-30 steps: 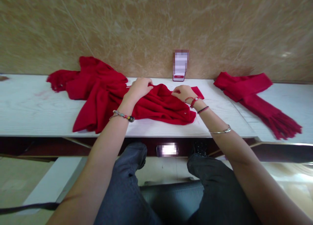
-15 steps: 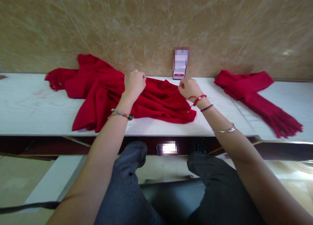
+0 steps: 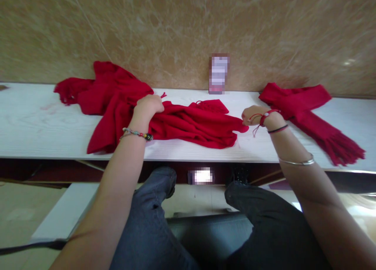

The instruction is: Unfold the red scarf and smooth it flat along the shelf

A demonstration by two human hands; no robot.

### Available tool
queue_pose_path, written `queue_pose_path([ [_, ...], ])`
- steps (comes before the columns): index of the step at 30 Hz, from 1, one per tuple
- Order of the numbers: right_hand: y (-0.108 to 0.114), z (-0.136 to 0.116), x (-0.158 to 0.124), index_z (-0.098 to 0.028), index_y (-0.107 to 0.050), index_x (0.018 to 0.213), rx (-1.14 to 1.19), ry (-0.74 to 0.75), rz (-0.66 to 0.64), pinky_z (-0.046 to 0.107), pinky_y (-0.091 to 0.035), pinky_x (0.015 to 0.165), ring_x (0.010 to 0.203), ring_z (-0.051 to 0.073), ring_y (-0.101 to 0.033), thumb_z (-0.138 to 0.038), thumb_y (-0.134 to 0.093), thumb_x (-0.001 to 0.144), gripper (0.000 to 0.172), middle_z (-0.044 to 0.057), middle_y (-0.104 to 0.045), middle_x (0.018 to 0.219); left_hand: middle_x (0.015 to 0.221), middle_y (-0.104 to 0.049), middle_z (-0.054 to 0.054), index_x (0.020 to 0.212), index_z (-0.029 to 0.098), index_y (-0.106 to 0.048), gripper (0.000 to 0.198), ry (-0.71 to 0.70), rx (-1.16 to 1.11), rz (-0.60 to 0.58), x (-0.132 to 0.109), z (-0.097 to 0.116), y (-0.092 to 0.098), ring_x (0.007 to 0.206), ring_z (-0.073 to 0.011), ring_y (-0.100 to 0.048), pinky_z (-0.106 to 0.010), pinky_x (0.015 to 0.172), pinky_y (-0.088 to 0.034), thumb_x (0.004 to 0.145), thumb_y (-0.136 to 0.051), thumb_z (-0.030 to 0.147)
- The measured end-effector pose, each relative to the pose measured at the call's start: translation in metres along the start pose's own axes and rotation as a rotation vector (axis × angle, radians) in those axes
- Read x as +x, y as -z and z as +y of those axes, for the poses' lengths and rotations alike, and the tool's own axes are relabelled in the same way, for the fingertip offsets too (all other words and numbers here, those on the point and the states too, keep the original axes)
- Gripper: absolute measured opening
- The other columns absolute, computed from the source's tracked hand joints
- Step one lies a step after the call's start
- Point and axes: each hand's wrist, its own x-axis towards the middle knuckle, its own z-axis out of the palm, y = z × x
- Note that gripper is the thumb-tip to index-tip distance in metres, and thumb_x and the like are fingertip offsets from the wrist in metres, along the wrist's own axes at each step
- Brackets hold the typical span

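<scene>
Brown marbled wall stands behind a long white wood-grain table, where one crumpled red cloth lies left of a folded red fringed scarf. The right hand grasps the cloth's right end; the left hand is curled upon its middle, but how it grips I cannot tell.

An even, muted light falls on the white counter, with a faint, soft-edged shadow along the near side of the red cloth on it. Above the counter's right part I catch a small glare on the marbled wall, whose veins smear outward. Beneath the counter it is dark around a blown-out screen, broken into coarse squares. The floor looks dull below its left end, washed out below its right.
</scene>
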Motion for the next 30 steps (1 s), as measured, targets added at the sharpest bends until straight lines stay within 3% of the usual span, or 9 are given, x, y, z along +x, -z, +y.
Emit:
queue_pose_path([
  [2,-0.003,-0.007,0.003,-0.009,-0.073,0.086,0.027,0.029,-0.059,0.034,-0.047,0.069,0.086,0.026,-0.067,-0.013,-0.059,0.078,0.017,0.019,-0.071,0.091,0.116,-0.065,-0.016,0.114,0.015,-0.064,0.043,-0.02,0.05,-0.097,0.003,0.005,-0.003,0.104,-0.0328,-0.06,-0.039,0.082,-0.048,0.072,-0.061,0.024],
  [6,0.004,-0.015,0.01,-0.008,-0.071,0.1,0.065,-0.01,0.142,0.034,-0.048,0.072,0.093,0.028,-0.066,-0.025,-0.052,0.087,0.029,0.021,-0.07,0.1,0.112,-0.066,-0.015,0.113,0.016,-0.065,0.041,-0.013,-0.009,0.061,0.002,0.006,-0.002,0.103,-0.033,-0.06,-0.04,0.083,-0.048,0.075,-0.059,0.029],
  [8,0.009,-0.02,0.014,-0.007,-0.07,0.105,0.096,-0.012,0.25,0.034,-0.048,0.076,0.098,0.029,-0.064,-0.027,-0.047,0.09,0.034,0.022,-0.068,0.103,0.117,-0.064,-0.015,0.116,0.016,-0.064,0.039,-0.087,-0.051,0.158,-0.001,0.009,-0.002,0.107,-0.0327,-0.057,-0.041,0.086,-0.047,0.079,-0.055,0.025],
  [11,0.01,-0.033,0.021,-0.008,-0.07,0.104,0.154,0.05,0.312,0.031,-0.045,0.081,0.1,0.027,-0.063,-0.029,-0.047,0.09,0.035,0.02,-0.069,0.103,0.125,-0.059,-0.014,0.121,0.018,-0.061,0.043,-0.258,-0.107,0.235,-0.003,0.021,-0.007,0.115,-0.0305,-0.054,-0.041,0.094,-0.044,0.08,-0.048,0.015],
  [17,-0.002,-0.05,0.036,-0.006,-0.069,0.105,0.178,0.15,0.266,0.025,-0.042,0.075,0.097,0.023,-0.062,-0.025,-0.054,0.087,0.03,0.019,-0.068,0.107,0.118,-0.065,-0.008,0.118,0.019,-0.063,0.038,-0.505,-0.132,0.192,0.003,0.041,-0.023,0.112,-0.0212,-0.057,-0.031,0.099,-0.04,0.083,-0.047,0.019],
  [22,-0.003,-0.045,0.036,-0.008,-0.07,0.103,0.182,0.137,0.301,0.026,-0.042,0.076,0.096,0.023,-0.063,-0.023,-0.054,0.086,0.028,0.017,-0.069,0.104,0.108,-0.07,-0.008,0.107,0.022,-0.069,0.033,-0.495,-0.133,0.118,0.007,0.039,-0.03,0.1,-0.0217,-0.063,-0.027,0.088,-0.046,0.078,-0.054,0.019],
  [27,0.002,-0.044,0.03,-0.011,-0.071,0.101,0.261,0.084,0.393,0.027,-0.043,0.08,0.096,0.022,-0.063,-0.026,-0.051,0.087,0.028,0.014,-0.07,0.103,0.102,-0.07,-0.011,0.098,0.018,-0.072,0.028,-0.458,-0.151,0.214,0.001,0.042,-0.023,0.1,-0.0245,-0.063,-0.032,0.09,-0.045,0.083,-0.049,0.02],
  [30,0.006,-0.041,0.027,-0.012,-0.072,0.099,0.283,0.044,0.47,0.028,-0.043,0.082,0.097,0.023,-0.062,-0.027,-0.049,0.088,0.029,0.013,-0.069,0.103,0.104,-0.069,-0.011,0.101,0.018,-0.07,0.031,-0.36,-0.211,0.296,-0.004,0.041,-0.015,0.103,-0.0258,-0.061,-0.034,0.09,-0.045,0.086,-0.043,0.023],
])
